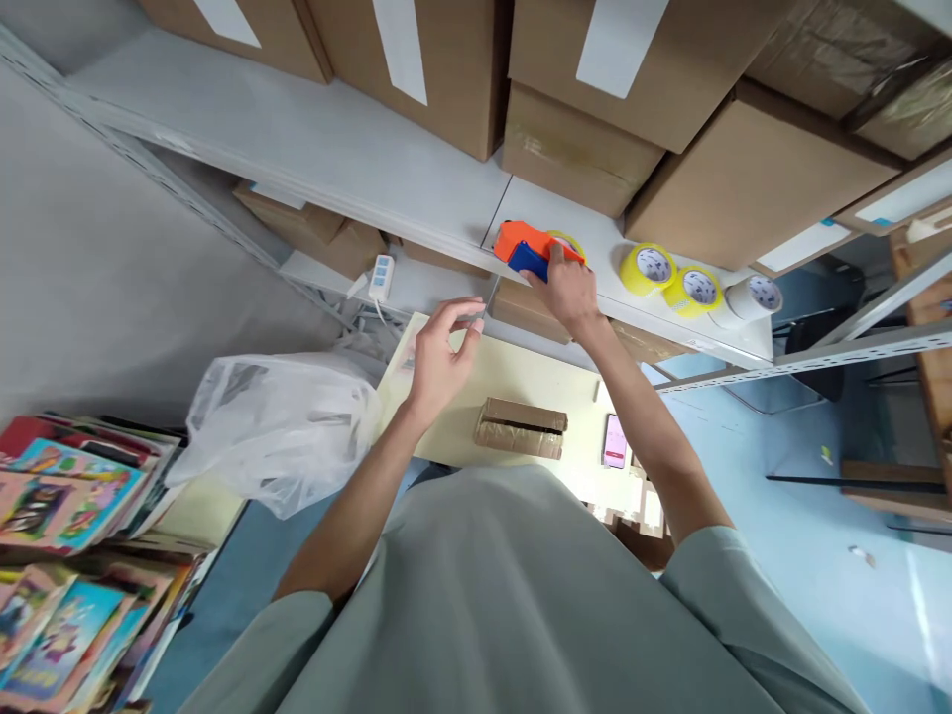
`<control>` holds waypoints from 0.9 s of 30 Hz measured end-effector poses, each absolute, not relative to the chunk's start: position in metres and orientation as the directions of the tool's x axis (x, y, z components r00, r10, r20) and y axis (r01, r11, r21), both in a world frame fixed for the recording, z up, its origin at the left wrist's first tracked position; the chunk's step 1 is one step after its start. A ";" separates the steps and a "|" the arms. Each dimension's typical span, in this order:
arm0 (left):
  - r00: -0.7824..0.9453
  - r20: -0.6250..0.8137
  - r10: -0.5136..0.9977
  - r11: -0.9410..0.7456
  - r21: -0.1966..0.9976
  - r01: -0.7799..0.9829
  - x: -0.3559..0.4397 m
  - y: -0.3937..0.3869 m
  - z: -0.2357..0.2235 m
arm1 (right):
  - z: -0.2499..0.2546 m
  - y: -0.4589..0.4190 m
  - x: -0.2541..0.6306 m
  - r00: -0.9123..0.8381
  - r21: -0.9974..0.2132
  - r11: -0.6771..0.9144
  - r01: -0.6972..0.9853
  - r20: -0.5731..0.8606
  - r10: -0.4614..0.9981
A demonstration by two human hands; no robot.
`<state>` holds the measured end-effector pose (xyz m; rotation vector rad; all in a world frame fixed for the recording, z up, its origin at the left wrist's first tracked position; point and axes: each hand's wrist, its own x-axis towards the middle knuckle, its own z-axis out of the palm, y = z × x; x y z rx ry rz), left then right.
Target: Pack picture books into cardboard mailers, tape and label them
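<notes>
My right hand (571, 290) grips an orange and blue tape dispenser (513, 241) at the front of the upper shelf (416, 164). Part of a yellow tape roll shows behind the fingers. Over the back of the cream table (487, 372), my left hand (444, 357) is raised with its fingers bent and thumb apart, and I see nothing held in it. A small brown cardboard box (521, 428), patched with shiny tape, lies on the table below both hands.
Two yellow tape rolls (647, 268) and a white roll (751, 297) stand right of the dispenser. Large cartons (580, 149) line the shelf. A phone (615, 441) lies on the table, a white plastic bag (283, 426) and stacked books (66, 496) sit left. A power strip (381, 279) is on the lower shelf.
</notes>
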<state>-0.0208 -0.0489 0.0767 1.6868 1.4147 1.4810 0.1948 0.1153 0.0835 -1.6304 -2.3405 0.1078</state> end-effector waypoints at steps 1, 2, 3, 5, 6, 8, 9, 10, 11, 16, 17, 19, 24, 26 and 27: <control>-0.139 0.413 0.900 -0.342 0.868 0.359 -0.025 -0.049 0.073 | 0.087 0.099 0.199 -0.325 -0.213 0.362 0.908 0.190 0.926; -0.153 0.405 0.902 -0.337 0.879 0.338 -0.028 -0.051 0.069 | 0.091 0.081 0.203 -0.327 -0.202 0.363 0.910 0.191 0.926; -0.162 0.394 0.905 -0.331 0.890 0.314 -0.032 -0.052 0.065 | 0.095 0.063 0.207 -0.330 -0.193 0.365 0.911 0.191 0.925; -0.158 0.369 0.916 -0.321 0.910 0.262 -0.040 -0.058 0.061 | 0.105 0.025 0.212 -0.347 -0.192 0.381 0.905 0.186 0.919; -0.145 0.358 0.922 -0.319 0.918 0.237 -0.044 -0.061 0.060 | 0.110 0.006 0.213 -0.356 -0.195 0.388 0.901 0.181 0.917; -0.109 0.345 0.932 -0.320 0.928 0.192 -0.051 -0.069 0.060 | 0.120 -0.029 0.215 -0.370 -0.199 0.398 0.896 0.162 0.915; -0.090 0.341 0.936 -0.323 0.931 0.169 -0.054 -0.072 0.061 | 0.124 -0.044 0.215 -0.372 -0.195 0.396 0.897 0.149 0.916; -0.073 0.339 0.938 -0.326 0.934 0.146 -0.057 -0.076 0.062 | 0.128 -0.059 0.214 -0.369 -0.186 0.389 0.902 0.135 0.920; -0.057 0.336 0.940 -0.328 0.937 0.121 -0.060 -0.080 0.063 | 0.132 -0.072 0.213 -0.365 -0.173 0.382 0.908 0.122 0.923; 0.079 0.311 0.947 -0.314 0.949 0.024 -0.072 -0.095 0.066 | 0.144 -0.120 0.207 -0.349 -0.116 0.353 0.928 0.059 0.935; 0.118 0.309 0.944 -0.312 0.950 0.008 -0.074 -0.097 0.066 | 0.146 -0.128 0.206 -0.342 -0.111 0.345 0.932 0.044 0.939; 0.182 0.300 0.936 -0.301 0.953 -0.023 -0.076 -0.102 0.064 | 0.148 -0.140 0.205 -0.337 -0.106 0.336 0.936 0.005 0.941; 0.253 0.250 0.935 -0.244 0.968 -0.058 -0.079 -0.113 0.058 | 0.152 -0.160 0.202 -0.369 -0.122 0.357 0.926 -0.100 0.924; 0.265 0.241 0.934 -0.233 0.970 -0.063 -0.080 -0.117 0.056 | 0.152 -0.164 0.201 -0.371 -0.120 0.357 0.926 -0.131 0.919; 0.268 0.232 0.935 -0.224 0.973 -0.060 -0.081 -0.119 0.055 | 0.152 -0.164 0.200 -0.371 -0.119 0.356 0.927 -0.147 0.917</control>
